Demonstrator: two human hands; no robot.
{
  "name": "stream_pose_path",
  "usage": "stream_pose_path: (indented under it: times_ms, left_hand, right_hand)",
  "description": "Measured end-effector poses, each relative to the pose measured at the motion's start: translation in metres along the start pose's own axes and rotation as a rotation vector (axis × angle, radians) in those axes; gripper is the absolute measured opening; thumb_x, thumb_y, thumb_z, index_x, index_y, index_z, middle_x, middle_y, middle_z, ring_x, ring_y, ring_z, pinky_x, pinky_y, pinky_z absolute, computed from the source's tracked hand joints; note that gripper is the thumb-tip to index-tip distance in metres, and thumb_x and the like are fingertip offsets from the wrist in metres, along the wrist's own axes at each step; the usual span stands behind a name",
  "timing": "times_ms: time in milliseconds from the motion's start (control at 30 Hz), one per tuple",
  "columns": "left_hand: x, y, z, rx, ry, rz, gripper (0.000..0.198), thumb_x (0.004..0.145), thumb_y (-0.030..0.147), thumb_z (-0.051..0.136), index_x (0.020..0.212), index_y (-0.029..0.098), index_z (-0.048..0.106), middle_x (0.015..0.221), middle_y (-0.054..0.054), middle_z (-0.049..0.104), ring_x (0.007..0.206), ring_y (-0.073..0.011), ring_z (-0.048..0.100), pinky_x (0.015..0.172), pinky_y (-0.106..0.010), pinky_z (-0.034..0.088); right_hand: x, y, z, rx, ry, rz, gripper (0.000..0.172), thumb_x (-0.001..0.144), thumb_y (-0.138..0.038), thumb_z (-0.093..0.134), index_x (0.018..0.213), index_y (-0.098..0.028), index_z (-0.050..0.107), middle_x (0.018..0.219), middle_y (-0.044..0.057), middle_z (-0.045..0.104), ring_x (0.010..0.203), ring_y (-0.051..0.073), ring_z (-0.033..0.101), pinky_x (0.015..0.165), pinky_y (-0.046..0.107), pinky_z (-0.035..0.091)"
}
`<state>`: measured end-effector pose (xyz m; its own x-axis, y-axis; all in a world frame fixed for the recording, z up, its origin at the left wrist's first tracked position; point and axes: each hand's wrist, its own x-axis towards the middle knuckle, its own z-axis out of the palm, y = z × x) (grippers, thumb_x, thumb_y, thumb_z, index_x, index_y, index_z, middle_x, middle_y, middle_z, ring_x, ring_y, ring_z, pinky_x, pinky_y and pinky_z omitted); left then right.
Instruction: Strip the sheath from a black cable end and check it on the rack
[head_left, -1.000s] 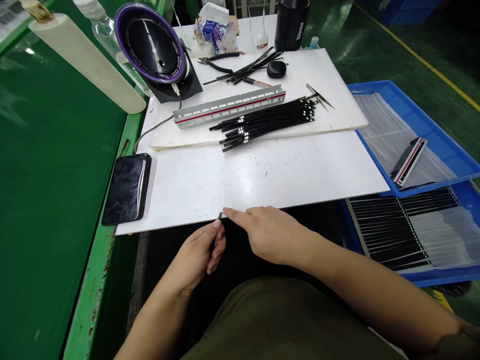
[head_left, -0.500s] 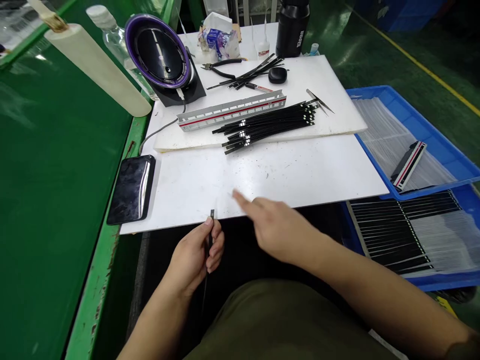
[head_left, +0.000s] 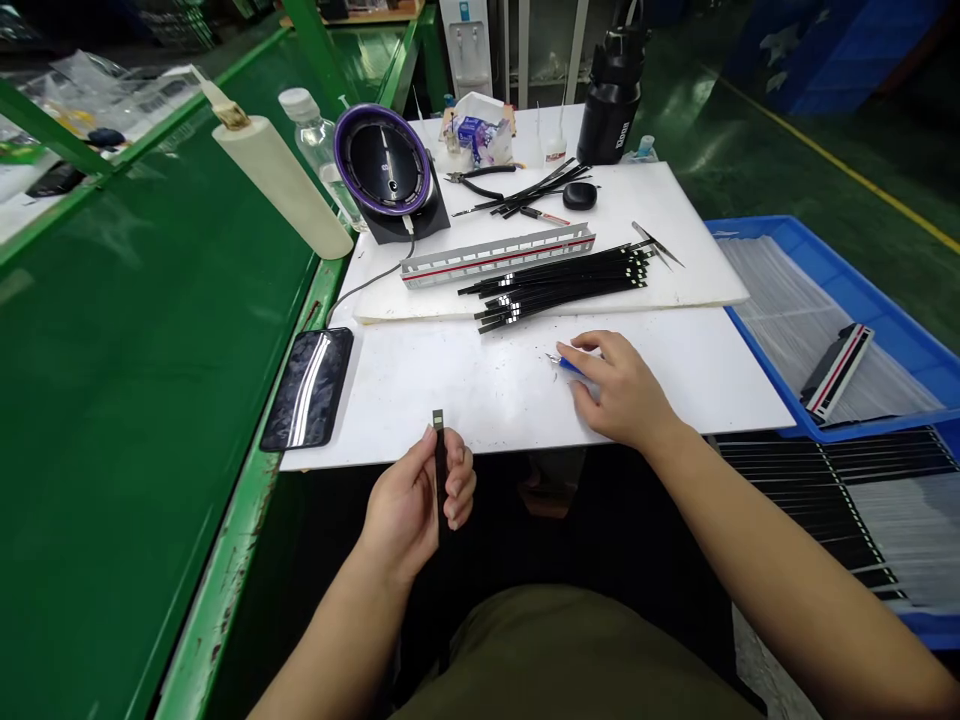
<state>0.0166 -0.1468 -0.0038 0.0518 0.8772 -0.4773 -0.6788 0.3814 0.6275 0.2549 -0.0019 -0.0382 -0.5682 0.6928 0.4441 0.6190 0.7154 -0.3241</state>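
My left hand (head_left: pixel 420 490) is closed around a thin black strip (head_left: pixel 439 450), held upright at the front edge of the white table. A small pale square shows near the strip's top end. My right hand (head_left: pixel 619 390) rests on the table to the right. Its thumb and fingers are curled loosely around a blue-handled tool (head_left: pixel 568 365) with a pointed metal tip; most of the handle is hidden. Beyond both hands, a bundle of similar black strips (head_left: pixel 562 285) lies on a white foam board (head_left: pixel 697 270), beside a grey slotted channel (head_left: pixel 495 258) with a red line.
A phone (head_left: pixel 307 390) lies at the table's left edge. Behind it stand a purple-rimmed fan (head_left: pixel 384 160), a white tube (head_left: pixel 281 185) and a clear bottle (head_left: pixel 315 145). Pliers (head_left: pixel 480 180), tweezers (head_left: pixel 656 245) and a black flask (head_left: pixel 611 100) are farther back. Blue trays (head_left: pixel 922 370) stand right.
My right hand has moved right, away from the left hand, and settled on the table, where the blue-handled tool now shows. My left hand keeps the strip, with its top end facing me more.
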Motion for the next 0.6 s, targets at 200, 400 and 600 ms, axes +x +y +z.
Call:
stream_pose_path:
  times_ms: [200, 400, 600]
  left_hand:
    - [-0.002, -0.003, 0.004, 0.063, -0.094, -0.037, 0.039, 0.094, 0.049, 0.058, 0.071, 0.019, 0.046, 0.054, 0.007, 0.035, 0.039, -0.0048, 0.017, 0.034, -0.016, 0.015]
    - [-0.015, -0.003, 0.023, 0.971, 0.037, 0.275, 0.037, 0.098, 0.048, 0.053, 0.076, 0.019, 0.055, 0.066, 0.0, 0.054, 0.061, -0.0133, 0.044, 0.056, -0.025, 0.034]
    - [-0.02, -0.002, 0.031, 1.378, 0.089, 0.32, 0.035, 0.103, 0.043, 0.039, 0.079, 0.023, 0.054, 0.076, -0.006, 0.067, 0.067, -0.0216, 0.057, 0.062, -0.033, 0.032]
  right_hand:
    - [-0.007, -0.051, -0.023, 0.335, 0.268, 0.158, 0.024, 0.091, -0.019, 0.057, 0.108, -0.019, 0.073, 0.088, 0.008, 0.064, 0.083, 0.023, 0.061, 0.077, 0.041, 0.053]
    - [-0.004, -0.117, -0.031, 1.033, -0.223, 0.497, 0.022, 0.095, -0.029, 0.06, 0.107, -0.018, 0.075, 0.087, 0.003, 0.071, 0.076, 0.016, 0.065, 0.07, 0.029, 0.054]
    - [-0.005, -0.117, -0.028, 1.184, -0.266, 0.694, 0.021, 0.09, -0.037, 0.068, 0.093, -0.018, 0.077, 0.079, 0.002, 0.071, 0.075, 0.018, 0.065, 0.072, 0.029, 0.052]
